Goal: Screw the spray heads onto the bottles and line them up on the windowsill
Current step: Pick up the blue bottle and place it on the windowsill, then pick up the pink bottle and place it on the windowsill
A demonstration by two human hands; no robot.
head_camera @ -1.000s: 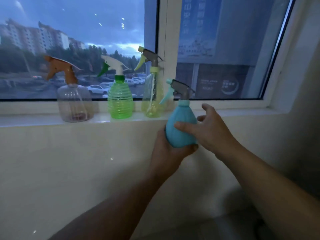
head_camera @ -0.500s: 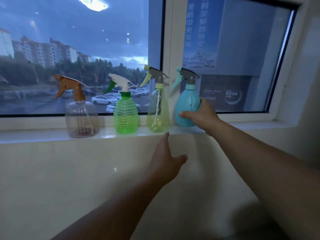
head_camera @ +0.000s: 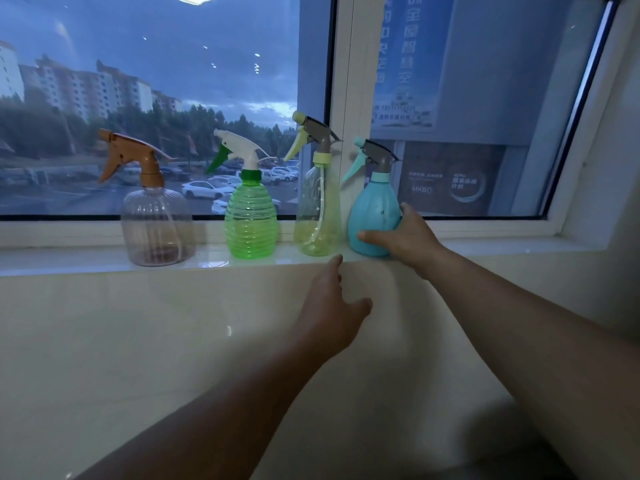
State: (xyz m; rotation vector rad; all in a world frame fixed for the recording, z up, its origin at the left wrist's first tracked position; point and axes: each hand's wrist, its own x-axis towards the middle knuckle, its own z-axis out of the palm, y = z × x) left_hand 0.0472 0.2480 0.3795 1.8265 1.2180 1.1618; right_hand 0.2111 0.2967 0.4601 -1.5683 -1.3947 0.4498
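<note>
From the head camera, four spray bottles stood upright in a row on the white windowsill (head_camera: 502,245), each with a spray head on top.

The blue bottle (head_camera: 372,216) was at the right end of the row. It was round at the bottom and thin at the neck, and you could not see through it. Its spray head (head_camera: 375,157) was gray with a light blue trigger that pointed left. The right hand (head_camera: 405,239) held the low part of this bottle, with the thumb across the front and the fingers (head_camera: 407,211) curled round its right side. The bottle's bottom sat on the sill.

Just beside it on the left was a tall yellow bottle (head_camera: 317,216) you could see through, with a thin tube inside. It looked like it touched the blue one. Next came a green bottle (head_camera: 251,220) with rings all around it and a white spray head. Last on the left, a bit apart, was a clear bottle (head_camera: 157,226) with an orange spray head.

The left hand (head_camera: 332,306) was below the sill, in front of the pale wall (head_camera: 138,341). It held nothing, and its fingers were loose and spread.

Behind the bottles was the window (head_camera: 173,98), with parked cars and tall buildings outside.
</note>
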